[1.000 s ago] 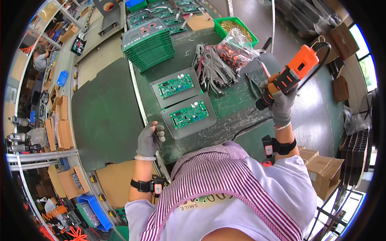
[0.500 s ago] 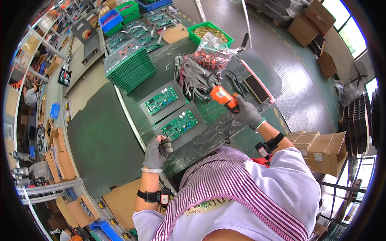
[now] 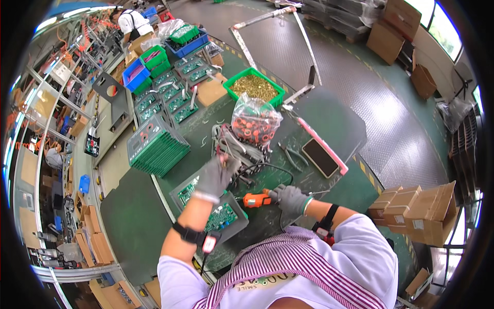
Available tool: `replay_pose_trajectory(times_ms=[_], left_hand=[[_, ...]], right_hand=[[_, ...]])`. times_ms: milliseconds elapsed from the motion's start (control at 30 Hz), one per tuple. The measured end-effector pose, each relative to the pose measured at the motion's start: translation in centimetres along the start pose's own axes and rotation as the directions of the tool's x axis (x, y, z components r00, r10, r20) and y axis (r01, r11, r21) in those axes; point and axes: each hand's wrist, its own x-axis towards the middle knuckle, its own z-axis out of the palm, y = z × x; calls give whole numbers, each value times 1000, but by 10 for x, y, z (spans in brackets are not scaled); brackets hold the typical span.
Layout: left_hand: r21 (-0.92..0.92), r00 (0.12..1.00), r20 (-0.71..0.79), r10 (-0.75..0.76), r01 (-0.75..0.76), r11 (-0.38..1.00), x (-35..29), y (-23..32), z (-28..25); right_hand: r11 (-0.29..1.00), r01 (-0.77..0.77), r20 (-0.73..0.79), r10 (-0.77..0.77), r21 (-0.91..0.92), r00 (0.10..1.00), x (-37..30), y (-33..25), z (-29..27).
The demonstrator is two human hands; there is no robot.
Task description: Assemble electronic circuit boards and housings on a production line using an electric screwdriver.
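My gloved left hand (image 3: 216, 177) is over the near end of the bundle of grey cables (image 3: 251, 152). Motion smears its fingers, so whether they grip a cable is unclear. In my gloved right hand (image 3: 292, 200) is an orange corded hand tool (image 3: 256, 200), held by its dark end and lying level, its tip toward the left. Below my left hand and forearm, two green circuit boards (image 3: 222, 216) rest on grey panels (image 3: 237, 222), partly covered by that arm. Pliers (image 3: 293, 157) with dark handles lie beyond the tool.
A clear bag of orange-red rings (image 3: 256, 123) stands before a green bin (image 3: 280, 98) of brass-coloured parts. A phone (image 3: 320, 158) lies to the right beside a pink strip (image 3: 321, 144). Stacked green-edged panels (image 3: 158, 147) stand left. Cardboard boxes (image 3: 411, 211) are at right.
My left hand has moved up and away from the boards to the cables. My right hand has brought the orange tool down and left, nearer the boards. The view has shifted.
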Motion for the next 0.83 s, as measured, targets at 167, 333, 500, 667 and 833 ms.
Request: replay_pose_trajectory(times_ms=[167, 333, 500, 667, 833], left_hand=[[-934, 886, 344, -311, 288, -214, 151, 57, -36], [-981, 838, 141, -527, 48, -186, 143, 50, -79], [-1000, 870, 12, -492, 3, -19, 32, -12, -104], [-980, 657, -131, -743, 30, 199, -127, -42, -100], [-894, 261, -280, -924, 281, 350, -252, -34, -58]], right_hand=[[996, 56, -61, -51, 76, 997, -6, 8, -16], [974, 201, -419, -141, 102, 897, 13, 41, -42], [979, 195, -603, -122, 57, 788, 67, 81, -75], [977, 194, -386, -146, 87, 911, 131, 81, -76], [989, 14, -40, -21, -145, 999, 129, 58, -68]])
